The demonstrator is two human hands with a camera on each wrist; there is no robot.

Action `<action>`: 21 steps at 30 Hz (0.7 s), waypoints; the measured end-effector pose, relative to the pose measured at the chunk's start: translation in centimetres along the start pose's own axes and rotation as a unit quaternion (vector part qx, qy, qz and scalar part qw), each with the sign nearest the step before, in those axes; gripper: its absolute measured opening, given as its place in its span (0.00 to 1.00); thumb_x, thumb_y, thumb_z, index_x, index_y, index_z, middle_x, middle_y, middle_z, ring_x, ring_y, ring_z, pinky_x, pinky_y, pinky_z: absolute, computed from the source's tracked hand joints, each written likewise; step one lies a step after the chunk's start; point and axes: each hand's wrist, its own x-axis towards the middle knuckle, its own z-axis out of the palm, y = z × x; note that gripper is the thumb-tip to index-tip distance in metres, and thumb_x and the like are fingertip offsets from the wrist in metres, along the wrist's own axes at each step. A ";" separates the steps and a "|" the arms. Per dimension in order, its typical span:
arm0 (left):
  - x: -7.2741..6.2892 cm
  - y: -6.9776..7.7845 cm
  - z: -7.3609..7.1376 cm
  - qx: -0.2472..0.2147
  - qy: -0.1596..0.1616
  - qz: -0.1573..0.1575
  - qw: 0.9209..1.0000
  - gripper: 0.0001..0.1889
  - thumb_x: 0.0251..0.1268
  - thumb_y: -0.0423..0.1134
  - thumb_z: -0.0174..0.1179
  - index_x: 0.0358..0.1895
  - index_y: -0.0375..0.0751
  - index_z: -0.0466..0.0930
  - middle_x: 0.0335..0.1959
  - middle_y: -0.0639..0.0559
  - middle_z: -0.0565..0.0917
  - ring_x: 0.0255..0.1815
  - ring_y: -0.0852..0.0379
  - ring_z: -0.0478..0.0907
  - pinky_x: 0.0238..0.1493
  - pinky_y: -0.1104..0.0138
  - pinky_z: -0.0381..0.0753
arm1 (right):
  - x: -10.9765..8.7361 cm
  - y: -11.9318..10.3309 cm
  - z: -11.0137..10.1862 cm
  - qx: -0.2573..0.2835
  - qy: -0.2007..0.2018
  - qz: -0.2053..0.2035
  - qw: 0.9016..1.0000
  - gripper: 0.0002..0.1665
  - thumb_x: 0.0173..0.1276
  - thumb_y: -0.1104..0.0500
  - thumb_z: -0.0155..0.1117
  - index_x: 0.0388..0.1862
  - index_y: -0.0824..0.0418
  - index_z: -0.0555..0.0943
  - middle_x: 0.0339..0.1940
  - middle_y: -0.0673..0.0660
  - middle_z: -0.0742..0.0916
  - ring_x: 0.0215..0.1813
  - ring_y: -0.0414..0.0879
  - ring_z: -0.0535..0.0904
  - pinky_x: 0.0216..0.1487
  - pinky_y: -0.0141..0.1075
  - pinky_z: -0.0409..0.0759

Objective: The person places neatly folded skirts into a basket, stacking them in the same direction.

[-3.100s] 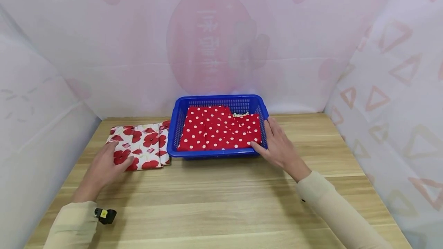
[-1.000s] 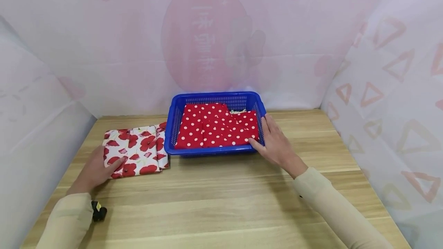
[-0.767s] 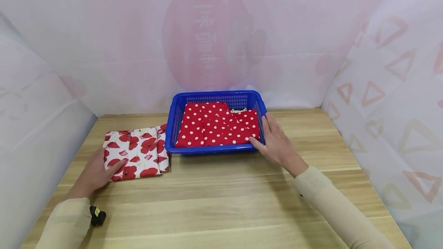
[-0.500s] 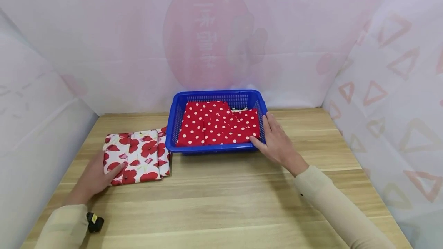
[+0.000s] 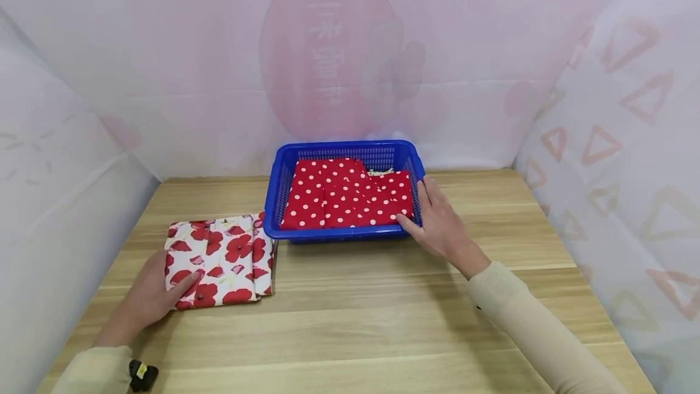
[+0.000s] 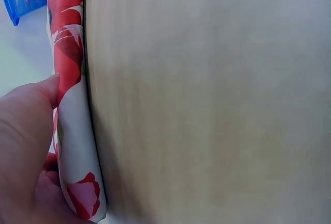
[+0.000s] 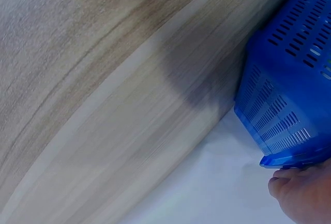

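My left hand (image 5: 150, 290) grips the left edge of a folded white cloth with red flowers (image 5: 226, 254), thumb on top, the other fingers partly hidden. In the left wrist view, the thumb presses against the thick folded edge of the cloth (image 6: 72, 69). The cloth lies on the table, its right end beside the basket. My right hand (image 5: 443, 224) holds the front right corner of a blue plastic basket (image 5: 350, 233), thumb over the front rim, fingers along the right side. A folded red cloth with white dots (image 5: 344, 196) lies inside the basket.
A bit of pale patterned cloth (image 5: 380, 172) shows behind the dotted cloth. The wooden table (image 5: 350, 333) ends at a pale printed curtain (image 5: 219, 108) at the back, with more curtains on both sides.
My left hand has closed on the floral cloth's edge and drawn the cloth towards the table's front. The right hand and the basket have stayed in place.
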 end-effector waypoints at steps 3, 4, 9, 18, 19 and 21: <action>-0.7 0.3 0.0 0.002 0.000 -0.003 1.000 0.61 0.71 0.63 0.63 0.81 0.19 0.35 0.75 0.16 0.55 0.71 0.20 0.56 0.66 0.23 0.67 | 0.1 0.0 -0.1 -0.001 0.001 -0.003 1.000 0.62 0.75 0.26 0.49 0.88 0.64 0.42 0.90 0.64 0.47 0.90 0.63 0.44 0.86 0.62 0.56; -1.0 0.4 0.0 0.002 0.000 -0.004 1.000 0.62 0.71 0.64 0.64 0.82 0.20 0.35 0.75 0.16 0.54 0.71 0.20 0.56 0.66 0.22 0.67 | 0.1 0.0 -0.1 -0.001 0.002 -0.003 1.000 0.62 0.75 0.25 0.49 0.88 0.64 0.41 0.90 0.64 0.47 0.90 0.63 0.44 0.86 0.62 0.56; -2.3 0.8 0.3 0.003 0.010 -0.003 1.000 0.62 0.70 0.63 0.65 0.82 0.22 0.35 0.75 0.17 0.55 0.71 0.21 0.56 0.65 0.22 0.68 | 0.2 -0.1 -0.3 -0.001 0.003 -0.005 1.000 0.63 0.75 0.25 0.49 0.89 0.64 0.41 0.90 0.64 0.47 0.90 0.63 0.43 0.86 0.62 0.55; -4.8 1.6 1.2 0.017 0.014 -0.003 1.000 0.63 0.69 0.65 0.65 0.82 0.21 0.36 0.73 0.18 0.58 0.69 0.22 0.60 0.64 0.24 0.72 | 0.0 0.0 -0.1 0.000 -0.001 0.000 1.000 0.62 0.76 0.26 0.48 0.88 0.65 0.42 0.90 0.65 0.47 0.90 0.63 0.44 0.86 0.62 0.56; -5.1 1.8 1.2 0.018 0.012 -0.005 1.000 0.63 0.69 0.65 0.65 0.82 0.21 0.36 0.73 0.18 0.58 0.69 0.22 0.60 0.64 0.24 0.71 | 0.0 0.0 -0.1 0.000 -0.002 0.001 1.000 0.62 0.76 0.25 0.48 0.88 0.65 0.42 0.90 0.65 0.47 0.90 0.63 0.44 0.86 0.62 0.56; -5.6 2.1 1.3 0.020 0.008 -0.007 1.000 0.63 0.70 0.65 0.64 0.81 0.20 0.36 0.73 0.18 0.58 0.68 0.22 0.60 0.64 0.25 0.71 | -0.1 0.0 0.0 0.000 -0.004 0.006 1.000 0.62 0.76 0.25 0.48 0.89 0.64 0.42 0.90 0.64 0.47 0.90 0.63 0.43 0.85 0.63 0.57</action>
